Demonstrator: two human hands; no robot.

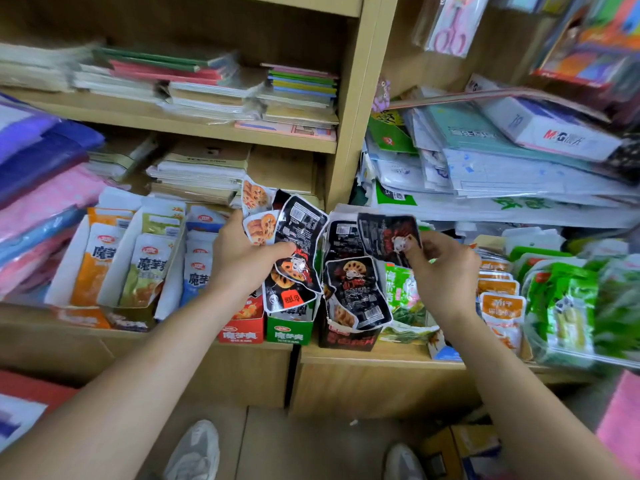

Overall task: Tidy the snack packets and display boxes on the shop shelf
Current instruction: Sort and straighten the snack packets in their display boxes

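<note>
Left hand (pixel 242 258), frame centre, grips a fanned bunch of glossy black foil snack packets (pixel 300 233). They are crinkled, with lotus-root prints, and some show pale backs. Right hand (pixel 446 268), centre right, pinches one more black foil packet (pixel 388 237) by its lower edge between thumb and fingers. It is held above the black cardboard display box (pixel 346 339).

More black packets stand crooked in that box, at the front edge of the light wooden shelf (pixel 363 356). Just left of it are a green cardboard box (pixel 289 333) and a red cardboard box (pixel 240 334), touching side by side.

Left of frame: white open-top cartons (pixel 114 265) holding upright orange, olive and blue sachets. Right of frame: small orange-labelled packets (pixel 500 306) and shiny green plastic packs (pixel 564 306), blurred.

Upper shelves hold stacked paper notebooks (pixel 207 88). Upper right is a loose heap of plastic-sleeved stationery and a white M&G box (pixel 554 133). Bottom of frame: brown floor and two grey sneakers (pixel 194 452).
</note>
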